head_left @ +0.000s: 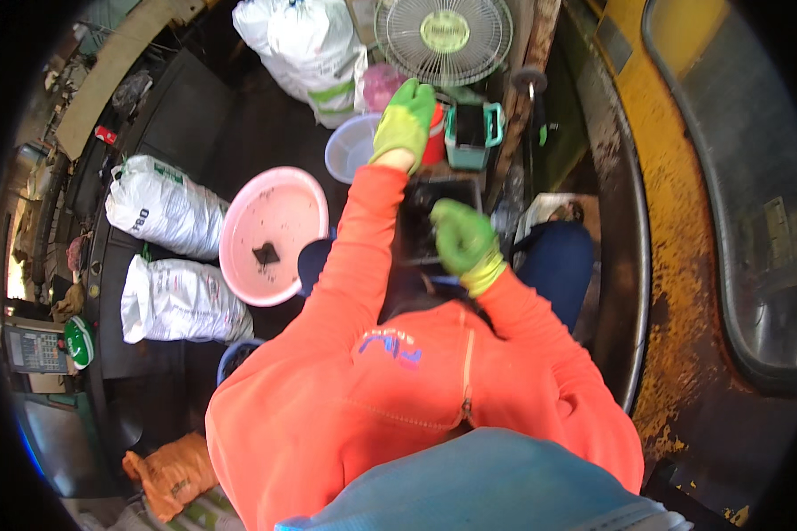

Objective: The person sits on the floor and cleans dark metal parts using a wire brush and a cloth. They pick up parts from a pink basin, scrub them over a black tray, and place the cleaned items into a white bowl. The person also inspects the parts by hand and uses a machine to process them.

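Note:
My left hand (404, 126), in a green and yellow glove, reaches far forward with its fingers stretched out. It is over the edge of a pale lavender basin (347, 149) and beside a red container (435, 137). A translucent pink thing (383, 86) lies just beyond its fingers. My right hand (463, 235), gloved the same way, is closed with curled fingers near my body. Whatever those fingers hold, if anything, is hidden. Beneath and beside it is a black tray (445, 191) between my knees.
A pink basin (317, 196) with a dark piece and small specks stands left. White sacks (170, 205) lie beyond it, with another full sack (303, 55) ahead. A fan (444, 34) and a teal basket (468, 152) stand ahead. A rusty yellow metal frame (673, 221) bounds the right.

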The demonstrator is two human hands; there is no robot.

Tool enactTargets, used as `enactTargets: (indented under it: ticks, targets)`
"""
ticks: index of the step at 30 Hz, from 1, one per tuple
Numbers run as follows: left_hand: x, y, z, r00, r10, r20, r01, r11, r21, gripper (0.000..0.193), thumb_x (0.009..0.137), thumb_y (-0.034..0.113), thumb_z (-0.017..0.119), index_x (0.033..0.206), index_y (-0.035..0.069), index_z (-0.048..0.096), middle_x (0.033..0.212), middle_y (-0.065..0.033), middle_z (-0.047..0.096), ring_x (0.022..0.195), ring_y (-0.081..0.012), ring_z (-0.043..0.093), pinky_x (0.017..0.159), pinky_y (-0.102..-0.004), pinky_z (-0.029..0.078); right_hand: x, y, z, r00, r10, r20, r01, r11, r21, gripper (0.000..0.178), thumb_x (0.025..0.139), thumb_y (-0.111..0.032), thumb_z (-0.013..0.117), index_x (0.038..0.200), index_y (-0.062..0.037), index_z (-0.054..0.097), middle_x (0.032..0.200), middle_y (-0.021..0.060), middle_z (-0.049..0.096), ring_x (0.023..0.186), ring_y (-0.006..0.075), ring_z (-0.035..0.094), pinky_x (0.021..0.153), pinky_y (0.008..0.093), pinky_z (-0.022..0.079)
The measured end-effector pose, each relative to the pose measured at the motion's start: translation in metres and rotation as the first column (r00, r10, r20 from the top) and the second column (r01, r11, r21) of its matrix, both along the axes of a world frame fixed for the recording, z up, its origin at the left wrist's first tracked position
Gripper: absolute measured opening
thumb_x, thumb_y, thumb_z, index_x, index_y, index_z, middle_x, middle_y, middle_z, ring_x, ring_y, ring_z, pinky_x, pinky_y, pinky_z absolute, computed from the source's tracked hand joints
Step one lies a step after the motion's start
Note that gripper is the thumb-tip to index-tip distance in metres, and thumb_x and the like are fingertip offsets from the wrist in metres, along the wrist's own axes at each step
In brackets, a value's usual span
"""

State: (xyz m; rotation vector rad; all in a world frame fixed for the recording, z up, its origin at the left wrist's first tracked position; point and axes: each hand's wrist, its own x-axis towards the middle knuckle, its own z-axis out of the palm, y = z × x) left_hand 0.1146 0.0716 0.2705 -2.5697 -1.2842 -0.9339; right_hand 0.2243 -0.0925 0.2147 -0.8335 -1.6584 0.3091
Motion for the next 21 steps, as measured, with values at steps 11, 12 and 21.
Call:
enactTargets:
  ticks: [11,12,21]
  targets:
    - [0.027,-0.044,-0.087,0.923,-0.090,-0.374,-0.005,0.970,-0.245,0.032,0.082,0.035,0.053,0.106,0.014,0.059,0.098,-0.0129,0.060,0.093,-0.0318,0.062,0.078,-0.0438,0.048,0.023,0.026,-0.024,0.814,-0.358,0.458,0.407,0.913,-0.009,0.011,0.082,-0.013,0.061,0.088,-0.0039,0.063,0.080,0.0150,0.061,0.073,0.0345,0.060,0.060,0.0403,0.047]
    - [0.026,-0.044,-0.092,0.930,-0.091,-0.356,0.019,0.979,-0.201,0.030,0.083,0.036,0.052,0.102,0.015,0.060,0.097,-0.0133,0.062,0.092,-0.0329,0.062,0.075,-0.0452,0.047,0.021,0.025,-0.027,0.834,-0.355,0.422,0.435,0.894,-0.107,0.010,0.083,-0.013,0.060,0.086,-0.0041,0.062,0.079,0.0156,0.061,0.073,0.0352,0.060,0.060,0.0412,0.047]
    - [0.030,-0.046,-0.132,0.638,-0.233,0.734,0.656,0.663,-0.360,0.053,0.089,0.048,0.051,0.117,0.004,0.058,0.115,-0.0133,0.062,0.106,-0.0328,0.056,0.085,-0.0447,0.045,-0.012,0.008,-0.039,0.999,-0.029,0.033,0.036,0.973,-0.229,0.008,0.079,-0.007,0.054,0.071,-0.0049,0.054,0.069,0.0149,0.055,0.066,0.0366,0.055,0.058,0.0426,0.044]
